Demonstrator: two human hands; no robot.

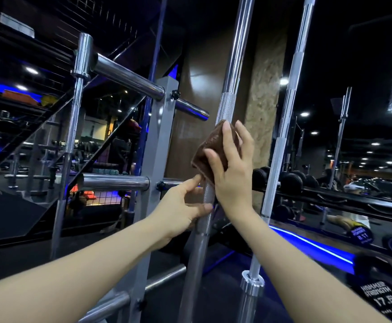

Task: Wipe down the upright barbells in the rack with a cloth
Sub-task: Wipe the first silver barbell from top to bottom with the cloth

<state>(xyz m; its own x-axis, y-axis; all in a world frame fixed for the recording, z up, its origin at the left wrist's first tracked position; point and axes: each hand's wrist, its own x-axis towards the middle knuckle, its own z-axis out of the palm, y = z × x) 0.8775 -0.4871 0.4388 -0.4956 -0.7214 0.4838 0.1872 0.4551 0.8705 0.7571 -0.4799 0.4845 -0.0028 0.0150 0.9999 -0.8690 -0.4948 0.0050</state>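
while both forearms are stretched forward and upward, a brown cloth [213, 149] is held flat against the middle barbell [227, 94] by the right hand [233, 169], with the fingers spread nearly straight over the fabric and the thumb laid across its lower edge. just below, the same bar is touched by the left hand [185, 206], whose forefinger is pointed up to the cloth's bottom corner while the thumb is set against the knurled steel. a second barbell [283, 127] is stood upright to the right, and a grey rack post [160, 145] is seen to the left.
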